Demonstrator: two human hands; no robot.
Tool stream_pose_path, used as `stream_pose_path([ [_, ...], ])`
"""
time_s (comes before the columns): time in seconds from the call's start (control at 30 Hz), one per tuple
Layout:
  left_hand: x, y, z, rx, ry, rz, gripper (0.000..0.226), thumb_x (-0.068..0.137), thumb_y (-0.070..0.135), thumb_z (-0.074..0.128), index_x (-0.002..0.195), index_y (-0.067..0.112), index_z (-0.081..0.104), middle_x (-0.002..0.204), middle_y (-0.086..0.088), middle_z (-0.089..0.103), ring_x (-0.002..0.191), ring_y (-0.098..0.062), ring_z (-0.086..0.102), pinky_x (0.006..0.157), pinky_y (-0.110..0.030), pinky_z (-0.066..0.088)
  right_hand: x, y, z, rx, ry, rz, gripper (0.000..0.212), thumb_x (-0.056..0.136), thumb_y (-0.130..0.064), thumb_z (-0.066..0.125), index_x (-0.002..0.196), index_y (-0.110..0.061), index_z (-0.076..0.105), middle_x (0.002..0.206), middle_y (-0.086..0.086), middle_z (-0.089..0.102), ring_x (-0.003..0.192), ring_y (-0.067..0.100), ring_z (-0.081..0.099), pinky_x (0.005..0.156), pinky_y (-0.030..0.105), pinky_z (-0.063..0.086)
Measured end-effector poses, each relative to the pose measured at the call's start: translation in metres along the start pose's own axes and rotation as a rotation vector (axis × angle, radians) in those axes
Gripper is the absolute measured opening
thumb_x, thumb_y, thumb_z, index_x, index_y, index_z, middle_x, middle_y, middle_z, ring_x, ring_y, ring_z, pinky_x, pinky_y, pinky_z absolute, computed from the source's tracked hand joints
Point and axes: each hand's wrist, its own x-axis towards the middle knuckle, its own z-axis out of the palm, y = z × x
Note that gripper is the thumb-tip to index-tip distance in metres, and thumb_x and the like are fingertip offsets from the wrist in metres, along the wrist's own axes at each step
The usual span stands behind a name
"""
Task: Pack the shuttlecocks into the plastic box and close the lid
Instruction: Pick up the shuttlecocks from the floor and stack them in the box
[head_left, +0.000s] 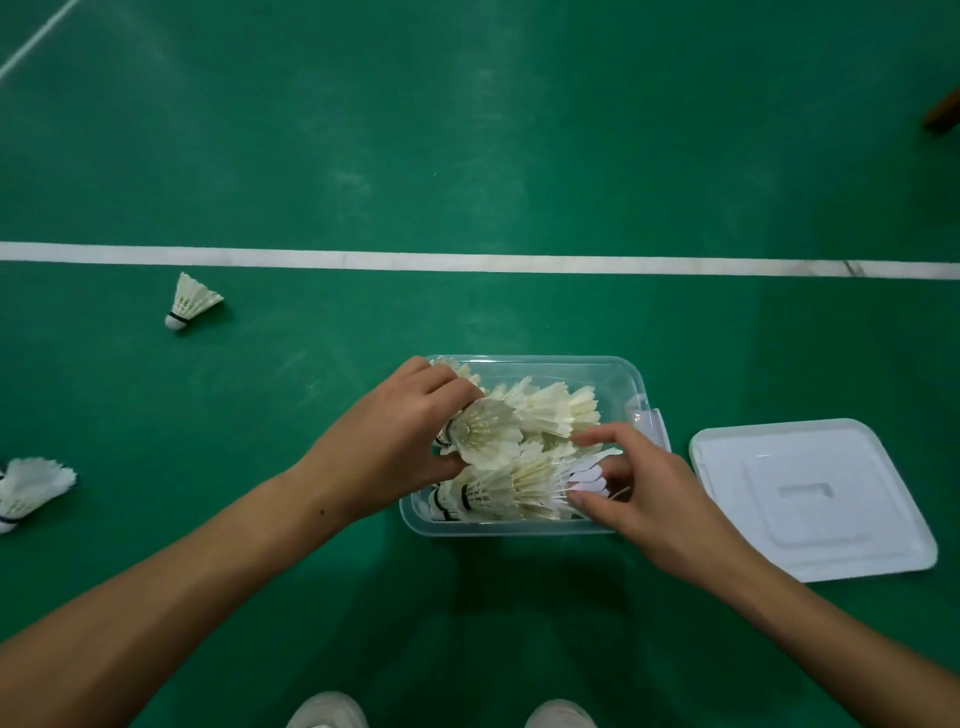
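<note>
A clear plastic box (615, 371) sits on the green court floor, holding several white feather shuttlecocks (550, 410). My left hand (400, 441) grips one shuttlecock (488, 434) over the box's left side, its feather skirt facing up at me. My right hand (639, 488) reaches into the box's right side and pinches the feathers of a white shuttlecock (584, 475) lying among the others. The white lid (810, 499) lies flat on the floor to the right of the box. Two loose shuttlecocks lie on the floor, one at far left (189, 301), one at the left edge (31, 486).
A white court line (467, 261) crosses the floor beyond the box. My two shoes (327, 712) show at the bottom edge. A brown wooden object (943, 111) pokes in at the upper right edge.
</note>
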Motion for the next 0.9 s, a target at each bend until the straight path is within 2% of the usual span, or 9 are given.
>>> stream_pose_path([
  [0.07, 0.003, 0.003, -0.001, 0.025, -0.007, 0.005, 0.056, 0.075, 0.024, 0.089, 0.125, 0.015, 0.065, 0.113, -0.001, 0.065, 0.101, -0.023, 0.05, 0.083, -0.039, 0.052, 0.006, 0.0, 0.006, 0.0, -0.051, 0.01, 0.05, 0.087, -0.029, 0.085, 0.124, -0.042, 0.054, 0.07, -0.001, 0.058, 0.063, 0.011, 0.056, 0.065, 0.031, 0.051],
  [0.2, 0.011, 0.008, 0.0, 0.079, -0.029, 0.026, 0.056, 0.073, 0.024, 0.09, 0.123, 0.016, 0.065, 0.112, -0.001, 0.065, 0.101, -0.024, 0.051, 0.082, -0.039, 0.051, 0.02, 0.002, 0.017, 0.099, -0.18, 0.099, 0.054, 0.085, -0.027, 0.088, 0.123, -0.04, 0.053, 0.077, 0.015, 0.065, 0.063, 0.01, 0.056, 0.063, 0.031, 0.046],
  [0.3, 0.016, 0.01, 0.001, 0.1, -0.044, 0.036, 0.056, 0.075, 0.027, 0.088, 0.124, 0.018, 0.063, 0.113, 0.0, 0.063, 0.102, -0.023, 0.049, 0.083, -0.037, 0.049, 0.025, 0.001, 0.009, 0.173, -0.261, 0.139, 0.055, 0.088, -0.025, 0.085, 0.129, -0.039, 0.051, 0.064, -0.002, 0.053, 0.059, 0.007, 0.051, 0.058, 0.02, 0.041],
  [0.37, 0.017, 0.011, 0.0, 0.11, -0.048, 0.034, 0.055, 0.076, 0.028, 0.087, 0.124, 0.018, 0.063, 0.114, 0.0, 0.064, 0.102, -0.023, 0.049, 0.083, -0.036, 0.048, 0.021, -0.003, -0.001, 0.204, -0.292, 0.133, 0.056, 0.089, -0.026, 0.084, 0.131, -0.04, 0.049, 0.066, -0.006, 0.06, 0.062, 0.007, 0.056, 0.061, 0.017, 0.044],
  [0.43, 0.019, 0.01, -0.001, 0.125, -0.053, 0.031, 0.054, 0.077, 0.029, 0.086, 0.124, 0.018, 0.064, 0.113, 0.001, 0.064, 0.101, -0.023, 0.05, 0.083, -0.037, 0.049, 0.016, -0.005, -0.012, 0.221, -0.268, 0.148, 0.059, 0.087, -0.025, 0.086, 0.133, -0.039, 0.052, 0.083, -0.004, 0.076, 0.078, 0.007, 0.072, 0.075, 0.02, 0.055],
  [0.5, 0.02, 0.01, -0.002, 0.134, -0.054, 0.027, 0.052, 0.078, 0.03, 0.086, 0.123, 0.018, 0.063, 0.113, 0.001, 0.064, 0.1, -0.023, 0.05, 0.083, -0.039, 0.05, 0.011, -0.007, -0.024, 0.212, -0.223, 0.143, 0.058, 0.086, -0.021, 0.087, 0.132, -0.035, 0.055, 0.096, -0.004, 0.08, 0.09, 0.01, 0.077, 0.085, 0.027, 0.061],
  [0.63, 0.027, 0.011, -0.005, 0.164, -0.044, 0.031, 0.05, 0.079, 0.035, 0.084, 0.121, 0.019, 0.063, 0.11, 0.001, 0.063, 0.1, -0.022, 0.05, 0.083, -0.039, 0.05, 0.008, -0.022, -0.05, 0.141, -0.062, 0.043, 0.046, 0.086, -0.017, 0.086, 0.122, -0.031, 0.063, 0.102, -0.008, 0.081, 0.095, 0.012, 0.077, 0.089, 0.04, 0.064],
  [0.77, 0.041, 0.017, -0.005, 0.189, -0.037, 0.042, 0.046, 0.082, 0.042, 0.079, 0.118, 0.021, 0.061, 0.107, 0.001, 0.062, 0.098, -0.022, 0.05, 0.083, -0.041, 0.05, 0.007, -0.06, -0.05, 0.221, 0.103, -0.137, 0.038, 0.082, -0.014, 0.089, 0.113, -0.026, 0.069, 0.1, -0.007, 0.08, 0.096, 0.014, 0.076, 0.084, 0.032, 0.063],
  [0.9, 0.049, 0.025, -0.004, 0.196, -0.034, 0.027, 0.043, 0.084, 0.046, 0.077, 0.114, 0.02, 0.059, 0.103, 0.0, 0.062, 0.096, -0.023, 0.051, 0.08, -0.042, 0.051, 0.015, -0.082, -0.025, 0.054, 0.089, -0.274, 0.053, 0.079, -0.024, 0.092, 0.124, -0.029, 0.063, 0.108, -0.019, 0.075, 0.107, 0.004, 0.07, 0.09, 0.024, 0.057],
])
